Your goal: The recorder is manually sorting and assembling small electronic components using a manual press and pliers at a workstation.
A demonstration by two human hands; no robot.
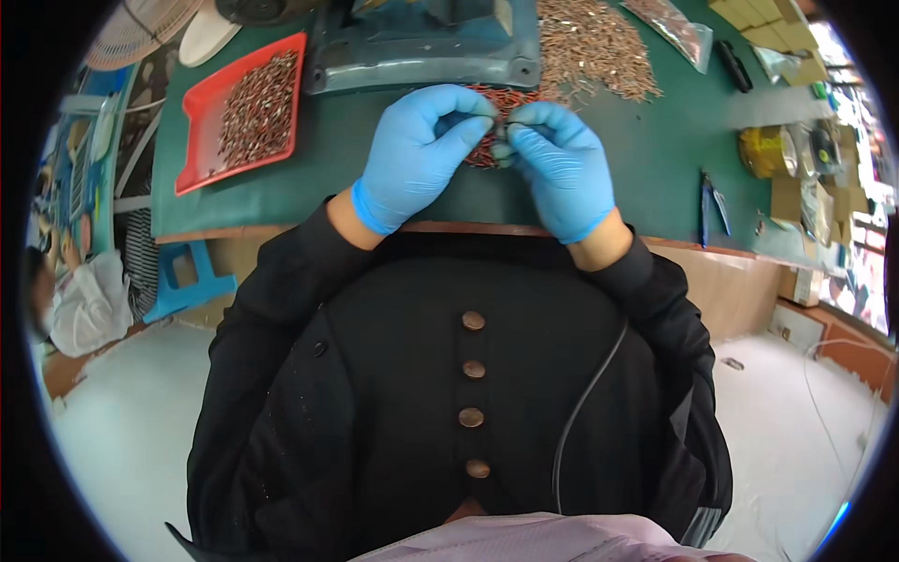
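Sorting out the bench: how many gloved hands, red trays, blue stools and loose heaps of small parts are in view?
Gloved hands: 2, left hand and right hand
Red tray: 1
Blue stool: 1
Loose heaps: 2, copper-coloured heap, red heap
Total: 6

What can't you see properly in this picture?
- Head view: what the left hand and right hand pinch between them; the gloved fingers cover it.
- The small red pieces under the hands: too tiny to identify.
- The grey machine at the back: cut off by the top edge.
- Items at the table's right end: blurred, bent by the lens.
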